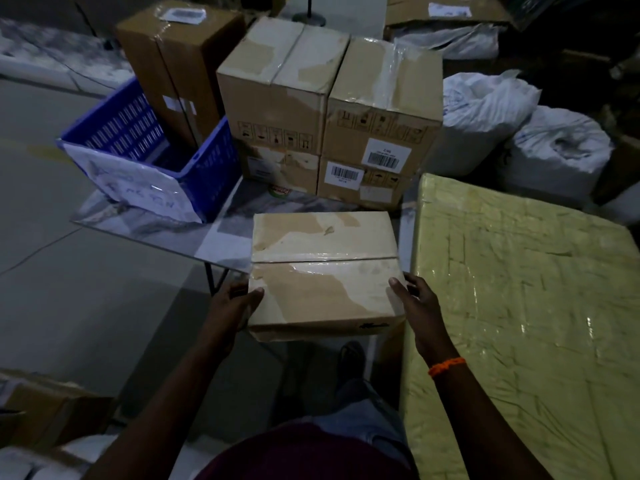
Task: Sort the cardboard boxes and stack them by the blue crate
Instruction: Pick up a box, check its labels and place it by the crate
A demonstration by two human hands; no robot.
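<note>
A taped cardboard box (322, 271) sits between my two hands, over the near edge of a low marble-topped table (156, 233). My left hand (233, 306) grips its left side with the thumb on top. My right hand (415, 306) grips the right side the same way. The blue crate (207, 174), with a white paper sheet on its front, stands at the table's left. To the crate's right is a stack of cardboard boxes (329, 109), two wide and two high. A tall brown box (176, 64) stands upright in the crate.
A large yellow-green plastic-wrapped bundle (519, 323) fills the right side beside the table. White sacks (485, 105) lie behind it. More cardboard (45, 407) sits at the lower left on the grey floor. My legs and a foot show below the held box.
</note>
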